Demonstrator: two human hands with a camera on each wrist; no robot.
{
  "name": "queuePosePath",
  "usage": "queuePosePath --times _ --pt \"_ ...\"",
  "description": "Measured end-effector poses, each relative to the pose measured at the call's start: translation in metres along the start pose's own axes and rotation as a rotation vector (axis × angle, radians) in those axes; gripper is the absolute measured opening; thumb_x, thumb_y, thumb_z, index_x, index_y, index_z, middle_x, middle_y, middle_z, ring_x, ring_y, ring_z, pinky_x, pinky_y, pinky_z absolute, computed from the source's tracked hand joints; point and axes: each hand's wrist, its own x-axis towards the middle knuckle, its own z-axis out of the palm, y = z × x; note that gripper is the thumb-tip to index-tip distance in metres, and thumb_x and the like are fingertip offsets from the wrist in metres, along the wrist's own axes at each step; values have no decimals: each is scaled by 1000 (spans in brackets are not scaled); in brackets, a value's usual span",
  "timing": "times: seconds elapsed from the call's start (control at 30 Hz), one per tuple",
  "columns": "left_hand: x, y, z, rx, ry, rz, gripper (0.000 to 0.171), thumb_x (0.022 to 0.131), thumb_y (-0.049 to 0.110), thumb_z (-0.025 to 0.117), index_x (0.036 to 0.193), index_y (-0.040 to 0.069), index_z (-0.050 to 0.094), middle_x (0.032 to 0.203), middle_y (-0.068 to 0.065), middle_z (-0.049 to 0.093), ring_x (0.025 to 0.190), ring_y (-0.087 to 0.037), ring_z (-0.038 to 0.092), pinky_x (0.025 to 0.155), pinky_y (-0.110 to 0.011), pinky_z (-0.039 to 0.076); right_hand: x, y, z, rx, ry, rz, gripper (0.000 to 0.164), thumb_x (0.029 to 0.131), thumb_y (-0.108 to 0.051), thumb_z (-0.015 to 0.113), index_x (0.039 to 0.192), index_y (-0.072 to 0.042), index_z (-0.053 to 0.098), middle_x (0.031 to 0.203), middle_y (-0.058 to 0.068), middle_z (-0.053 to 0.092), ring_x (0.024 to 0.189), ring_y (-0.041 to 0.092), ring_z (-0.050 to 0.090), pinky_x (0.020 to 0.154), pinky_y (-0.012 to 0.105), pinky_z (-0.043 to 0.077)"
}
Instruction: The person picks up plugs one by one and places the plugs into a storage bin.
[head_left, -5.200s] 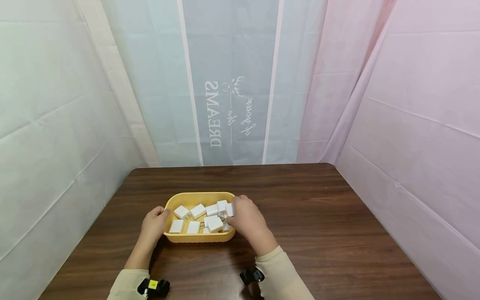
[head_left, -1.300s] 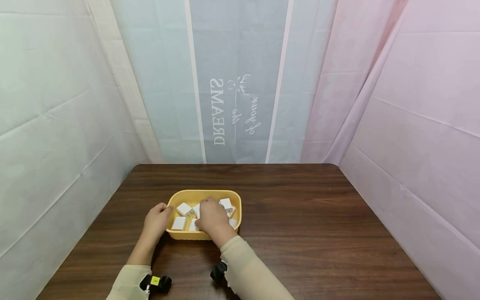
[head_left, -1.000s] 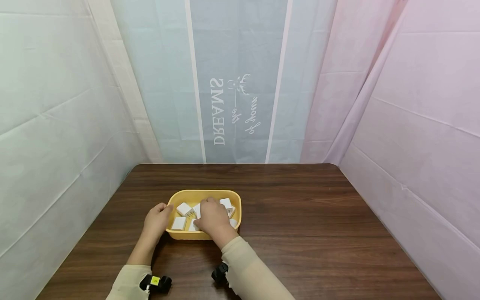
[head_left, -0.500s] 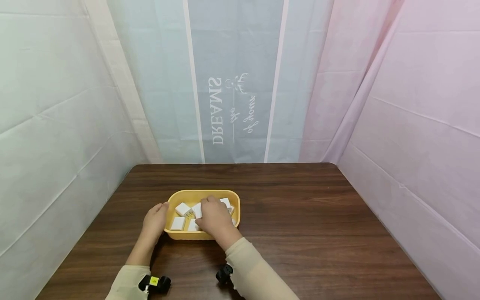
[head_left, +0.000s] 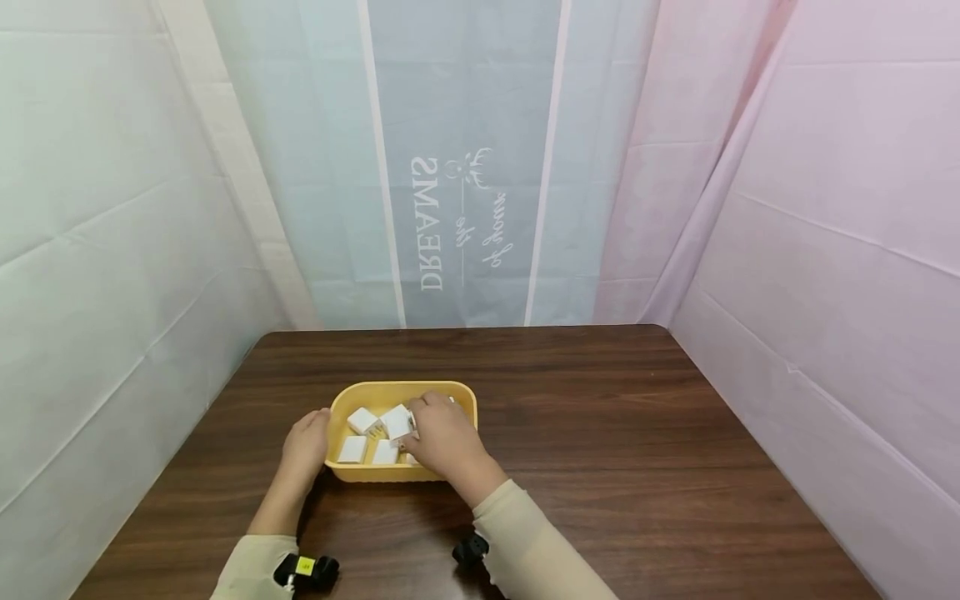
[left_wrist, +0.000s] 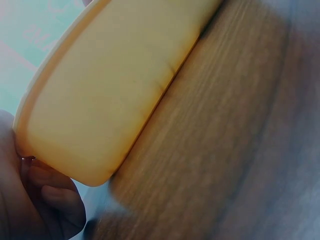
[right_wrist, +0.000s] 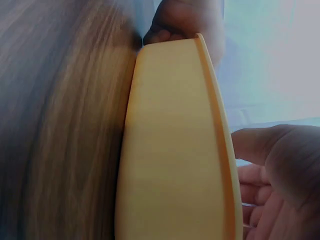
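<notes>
A yellow plastic basket (head_left: 382, 473) stands on the wooden table. White plug-in charger blocks (head_left: 352, 450) lie inside it, some with metal prongs showing. My left hand (head_left: 306, 448) holds the basket's left end; in the left wrist view its thumb is at the rim and its fingers curl under the outer wall. My right hand (head_left: 448, 437) is over the right half of the basket, hiding the blocks there. One charger block (head_left: 396, 422) lies just left of its fingertips. In the right wrist view the thumb and loosely bent fingers show behind the basket's rim, apart from each other.
Dark wooden tabletop (head_left: 637, 458) extends around the basket. Fabric sheets (head_left: 480, 83) hang behind and at both sides. Black wrist cameras (head_left: 307, 572) sit on both sleeves.
Over the last second my right hand has shifted right inside the basket, leaving a charger block near the middle in fuller view. My left hand stays at the left end.
</notes>
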Motion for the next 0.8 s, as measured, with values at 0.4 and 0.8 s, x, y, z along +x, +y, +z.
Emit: queuePosePath --times 0.4,0.8 --pt "4 -1 0 -28 30 -13 47 100 38 29 115 3 58 69 -6 53 54 -17 48 47 -30 43 -22 19 -7 -50 37 -154 46 88 -35 67 126 -11 61 116 1 62 105 17 60 90 32 50" --pt "-1 2 -6 221 116 123 53 100 44 22 115 10 60 116 -15 59 106 -31 53 85 -45 43 -45 41 -19 -163 145 -254 41 87 -36 69 120 -13 62 111 0 63 102 17 59 81 36 51"
